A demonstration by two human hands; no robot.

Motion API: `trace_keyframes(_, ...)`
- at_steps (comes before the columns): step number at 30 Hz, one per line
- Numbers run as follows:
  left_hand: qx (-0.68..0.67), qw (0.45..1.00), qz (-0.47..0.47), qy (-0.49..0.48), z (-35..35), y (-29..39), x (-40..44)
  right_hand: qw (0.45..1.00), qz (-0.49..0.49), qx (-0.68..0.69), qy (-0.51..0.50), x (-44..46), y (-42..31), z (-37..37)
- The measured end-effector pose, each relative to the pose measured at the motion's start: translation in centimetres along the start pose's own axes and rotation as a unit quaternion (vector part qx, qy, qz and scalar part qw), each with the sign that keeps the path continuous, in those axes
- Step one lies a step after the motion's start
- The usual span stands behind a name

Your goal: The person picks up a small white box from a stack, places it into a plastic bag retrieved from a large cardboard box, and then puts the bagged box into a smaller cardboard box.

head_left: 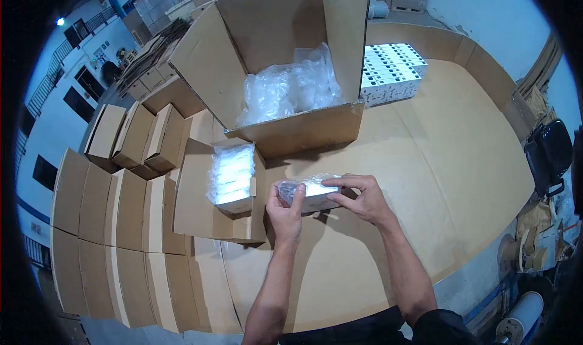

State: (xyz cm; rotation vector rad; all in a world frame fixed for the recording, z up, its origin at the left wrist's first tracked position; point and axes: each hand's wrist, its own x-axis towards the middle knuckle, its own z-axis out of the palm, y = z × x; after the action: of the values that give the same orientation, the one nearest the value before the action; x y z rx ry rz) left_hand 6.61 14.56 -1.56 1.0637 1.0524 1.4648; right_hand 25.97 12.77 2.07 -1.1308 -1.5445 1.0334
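My left hand [285, 213] is closed round the left end of a small white box [319, 191], with clear plastic wrap bunched at its fingers. At the box's right end my right hand [364, 199] pinches it between thumb and fingers. Just left of my hands an open cardboard carton [243, 226] holds a row of white boxes wrapped in clear plastic [233, 174]. Behind my hands stands a large open cardboard box [316, 129] with a heap of clear plastic bags [291, 87] inside.
Stacked white printed boxes [393, 72] stand at the back right of the cardboard-covered table [449, 181], which has a raised cardboard edge [480, 57]. Several brown cartons [127, 217] are stacked at the left. A black chair [548, 154] stands beyond the table's right edge.
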Motion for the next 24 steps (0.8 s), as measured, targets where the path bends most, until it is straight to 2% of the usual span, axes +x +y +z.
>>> trace_keyframes(9,0.009,1.000,0.014,0.000,0.3,0.3,-0.3,0.999,0.035,0.000,0.014,-0.1,0.0,0.3)
trace_keyframes(14,0.012,1.000,0.006,-0.003,0.2,0.4,-0.3,1.000,0.022,-0.018,0.014,0.0,0.1,0.2)
trace_keyframes(17,0.018,0.999,0.040,0.012,0.7,0.6,-0.6,0.999,0.013,-0.036,0.011,0.0,0.0,0.0)
trace_keyframes(19,0.011,0.989,0.126,0.077,1.7,1.0,-0.8,0.999,0.013,-0.047,0.006,0.0,0.0,0.0)
trace_keyframes(20,0.011,0.989,0.126,0.077,1.6,1.3,-1.0,0.999,0.027,-0.033,0.017,0.0,-0.1,0.1)
trace_keyframes(21,0.154,0.961,0.207,0.098,1.2,1.6,-1.3,0.999,0.041,-0.020,0.029,0.0,-0.1,0.1)
trace_keyframes(22,0.294,0.906,0.282,0.117,0.8,1.8,-1.5,0.999,0.041,-0.020,0.029,0.0,0.0,0.1)
trace_keyframes(23,0.294,0.906,0.283,0.116,0.4,1.7,-1.5,0.998,0.044,-0.022,0.031,0.0,0.1,0.1)
trace_keyframes(24,0.338,0.867,0.361,0.056,0.0,1.7,-1.4,0.998,0.048,-0.024,0.032,0.1,0.2,0.1)
